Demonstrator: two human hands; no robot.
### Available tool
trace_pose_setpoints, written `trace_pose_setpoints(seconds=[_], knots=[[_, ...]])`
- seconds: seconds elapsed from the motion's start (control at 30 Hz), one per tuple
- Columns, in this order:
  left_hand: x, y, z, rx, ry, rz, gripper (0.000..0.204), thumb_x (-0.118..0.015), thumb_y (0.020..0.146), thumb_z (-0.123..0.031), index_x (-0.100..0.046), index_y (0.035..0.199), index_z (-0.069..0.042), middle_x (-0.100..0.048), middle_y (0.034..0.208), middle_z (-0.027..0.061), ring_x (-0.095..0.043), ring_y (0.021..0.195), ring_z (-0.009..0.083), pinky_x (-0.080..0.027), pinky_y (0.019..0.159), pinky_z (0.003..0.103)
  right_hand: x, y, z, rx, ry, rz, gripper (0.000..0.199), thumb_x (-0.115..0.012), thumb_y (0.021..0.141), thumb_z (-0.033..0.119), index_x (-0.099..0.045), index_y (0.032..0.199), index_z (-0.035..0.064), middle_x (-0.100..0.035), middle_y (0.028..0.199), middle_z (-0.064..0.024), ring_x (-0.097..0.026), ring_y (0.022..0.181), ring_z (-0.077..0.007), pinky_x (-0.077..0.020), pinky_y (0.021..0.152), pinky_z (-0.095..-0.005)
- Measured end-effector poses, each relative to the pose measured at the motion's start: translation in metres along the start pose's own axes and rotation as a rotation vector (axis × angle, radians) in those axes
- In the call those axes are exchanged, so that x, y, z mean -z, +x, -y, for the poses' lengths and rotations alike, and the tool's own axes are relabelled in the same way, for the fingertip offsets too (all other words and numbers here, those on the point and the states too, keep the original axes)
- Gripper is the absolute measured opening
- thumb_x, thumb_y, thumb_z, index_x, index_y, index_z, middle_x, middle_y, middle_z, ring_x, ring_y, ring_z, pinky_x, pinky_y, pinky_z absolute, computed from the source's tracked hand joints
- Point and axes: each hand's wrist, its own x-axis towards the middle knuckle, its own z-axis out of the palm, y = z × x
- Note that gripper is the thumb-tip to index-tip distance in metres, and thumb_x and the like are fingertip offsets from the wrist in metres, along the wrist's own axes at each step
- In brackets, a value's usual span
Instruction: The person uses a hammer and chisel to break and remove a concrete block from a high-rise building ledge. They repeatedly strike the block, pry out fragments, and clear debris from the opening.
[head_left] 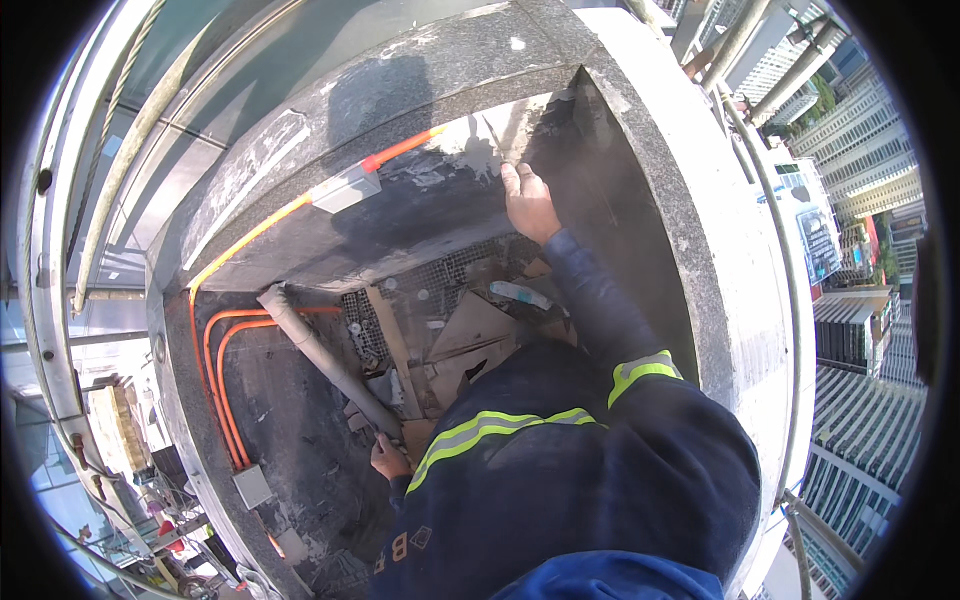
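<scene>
Bracing in the recess: right hand [528, 203] flat and open against the back wall [420, 200], left hand [388, 458] closed around the grey pipe [325, 358] low down; next, probably steadying that pipe.

Orange conduits [215, 375] are seen bent down the dark wall, cardboard scraps [470, 330] scattered, tower blocks [860, 150] glimpsed beyond

High-rise bldg exterior, construction work; granite-clad recess [640, 130] w/ orange conduits [215, 370] inside; tower blocks [860, 330] far below, right of recess.
</scene>
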Motion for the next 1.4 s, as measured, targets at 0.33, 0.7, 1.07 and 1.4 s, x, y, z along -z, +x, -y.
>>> trace_pose_setpoints(seconds=[0.33, 0.7, 1.07, 1.4], knots=[[-0.02, -0.047, -0.191, -0.33, -0.461, 0.239, 0.036, -0.05, 0.105, -0.026, -0.063, 0.086, 0.001, -0.057, 0.066, 0.0007, -0.048, 0.05, 0.0066, -0.037, 0.047, 0.024, -0.078, -0.152, 0.125, -0.451, 0.528, 1.054, 0.035, -0.045, 0.106, 0.032, -0.057, 0.097, 0.0003, -0.057, 0.077, -0.0096, -0.056, 0.062, -0.0207, -0.0445, 0.059, -0.0355], [0.056, -0.063, -0.144, -0.408, -0.345, -0.164, 0.032, -0.053, 0.102, -0.022, -0.066, 0.089, 0.004, -0.057, 0.062, 0.0121, -0.054, 0.056, 0.0223, -0.046, 0.06, 0.035, -0.144, -0.267, 0.138, 0.477, 0.216, 1.348, 0.031, -0.049, 0.098, 0.011, -0.054, 0.122, -0.0082, -0.056, 0.081, -0.0152, -0.056, 0.07, -0.0285, -0.0451, 0.066, -0.042], [0.078, -0.045, -0.08, -0.574, -0.294, -0.301, 0.039, -0.049, 0.105, -0.024, -0.06, 0.076, 0.0, -0.052, 0.055, 0.001, -0.044, 0.047, 0.0056, -0.036, 0.045, 0.025, -0.182, -0.314, 0.139, 0.858, 0.065, 1.288, 0.031, -0.052, 0.096, 0.009, -0.053, 0.122, -0.0079, -0.06, 0.094, -0.0299, -0.061, 0.085, -0.0421, -0.0475, 0.076, -0.0508], [0.114, -0.035, -0.083, -0.101, -0.828, -0.057, 0.033, -0.056, 0.102, -0.024, -0.07, 0.108, 0.005, -0.065, 0.074, -0.0008, -0.051, 0.062, 0.0063, -0.041, 0.055, 0.025, -0.146, -0.267, 0.201, -0.214, 0.513, 1.461, 0.032, -0.048, 0.106, 0.03, -0.06, 0.103, 0.0008, -0.057, 0.078, -0.003, -0.054, 0.06, -0.0106, -0.0438, 0.053, -0.0246]])
